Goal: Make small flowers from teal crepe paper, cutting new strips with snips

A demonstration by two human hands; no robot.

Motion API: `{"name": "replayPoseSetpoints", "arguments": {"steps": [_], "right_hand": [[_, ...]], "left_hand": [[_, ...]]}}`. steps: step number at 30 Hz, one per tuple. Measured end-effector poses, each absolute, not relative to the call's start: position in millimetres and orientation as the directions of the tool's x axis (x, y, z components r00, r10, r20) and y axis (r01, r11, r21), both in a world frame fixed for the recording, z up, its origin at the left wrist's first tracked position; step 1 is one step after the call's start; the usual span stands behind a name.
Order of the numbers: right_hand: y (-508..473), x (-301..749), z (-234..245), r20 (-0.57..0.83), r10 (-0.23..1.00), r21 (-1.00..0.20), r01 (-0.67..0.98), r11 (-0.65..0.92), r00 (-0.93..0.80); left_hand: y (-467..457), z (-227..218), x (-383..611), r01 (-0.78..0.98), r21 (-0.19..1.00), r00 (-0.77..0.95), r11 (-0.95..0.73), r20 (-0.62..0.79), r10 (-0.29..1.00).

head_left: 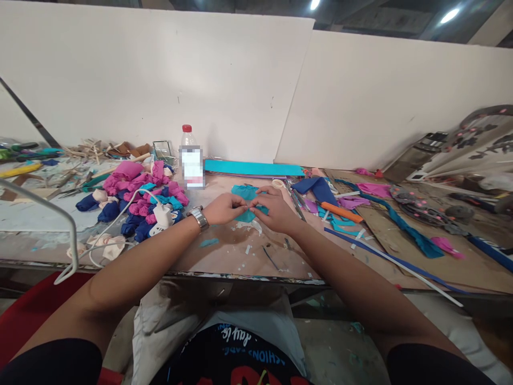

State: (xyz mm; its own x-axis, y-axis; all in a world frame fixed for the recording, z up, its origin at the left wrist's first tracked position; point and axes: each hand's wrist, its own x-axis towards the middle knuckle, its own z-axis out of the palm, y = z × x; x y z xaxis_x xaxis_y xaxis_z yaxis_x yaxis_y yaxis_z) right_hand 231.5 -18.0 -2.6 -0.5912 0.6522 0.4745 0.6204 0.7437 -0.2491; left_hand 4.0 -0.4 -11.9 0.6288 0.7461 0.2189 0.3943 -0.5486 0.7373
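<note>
Both hands meet over the middle of the table, pinching a piece of teal fabric (242,192). My left hand (224,208), with a metal watch at the wrist, is closed, thumb and fingertips on the fabric's near part. My right hand (274,209) comes from the other side, its fingers bent and pinching the same piece, fingertips almost touching the left ones. The cloth spreads out behind and below the fingers. Exactly how it is folded between the fingertips is hidden. A roll of tape (278,183) lies just beyond my right hand.
Left of my hands is a heap of pink, blue and teal fabric bundles (136,198) with a white cable and plug (163,215). A red-capped bottle (191,160) stands behind. To the right lie an orange-handled cutter (341,212), fabric strips (404,227) and a white stick (417,275).
</note>
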Motion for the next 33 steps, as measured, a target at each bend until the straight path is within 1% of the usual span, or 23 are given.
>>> {"name": "replayPoseSetpoints", "arguments": {"steps": [3, 5, 9, 11, 13, 19, 24, 28, 33], "right_hand": [[-17.5, 231.2, -4.4, 0.470, 0.669, -0.267, 0.630, 0.730, -0.576], [-17.5, 230.4, -5.9, 0.460, 0.686, -0.286, 0.637, 0.716, -0.564], [-19.5, 227.8, -6.4, 0.436, 0.712, -0.304, 0.655, 0.692, -0.550], [-20.7, 226.9, -5.1, 0.424, 0.719, -0.304, 0.661, 0.686, -0.551], [-21.3, 226.8, -3.6, 0.420, 0.722, -0.305, 0.663, 0.683, -0.550], [-20.9, 228.4, -1.6, 0.414, 0.729, -0.282, 0.685, 0.672, -0.545], [-20.9, 228.4, -1.4, 0.404, 0.717, -0.265, 0.678, 0.686, -0.567], [-19.6, 229.3, -0.7, 0.412, 0.726, -0.282, 0.681, 0.676, -0.551], [-17.9, 230.8, -0.9, 0.425, 0.719, -0.282, 0.675, 0.682, -0.549]], "left_hand": [[-2.1, -11.3, 4.4, 0.410, 0.694, 0.620, -0.592, 0.265, 0.739], [-5.8, -9.2, 5.2, 0.453, 0.617, 0.616, -0.644, 0.306, 0.726], [-13.6, -5.7, 7.7, 0.584, 0.404, 0.617, -0.704, 0.343, 0.708], [-15.5, -5.1, 8.4, 0.621, 0.341, 0.621, -0.706, 0.337, 0.708], [-15.8, -4.5, 8.4, 0.634, 0.318, 0.626, -0.705, 0.324, 0.709], [-14.5, -3.0, 7.9, 0.651, 0.325, 0.615, -0.686, 0.304, 0.728], [-13.5, -3.5, 6.8, 0.603, 0.399, 0.636, -0.691, 0.283, 0.718], [-9.2, -4.0, 2.8, 0.547, 0.453, 0.649, -0.704, 0.302, 0.698], [-4.3, -4.7, -0.7, 0.554, 0.488, 0.640, -0.674, 0.267, 0.720]]}}
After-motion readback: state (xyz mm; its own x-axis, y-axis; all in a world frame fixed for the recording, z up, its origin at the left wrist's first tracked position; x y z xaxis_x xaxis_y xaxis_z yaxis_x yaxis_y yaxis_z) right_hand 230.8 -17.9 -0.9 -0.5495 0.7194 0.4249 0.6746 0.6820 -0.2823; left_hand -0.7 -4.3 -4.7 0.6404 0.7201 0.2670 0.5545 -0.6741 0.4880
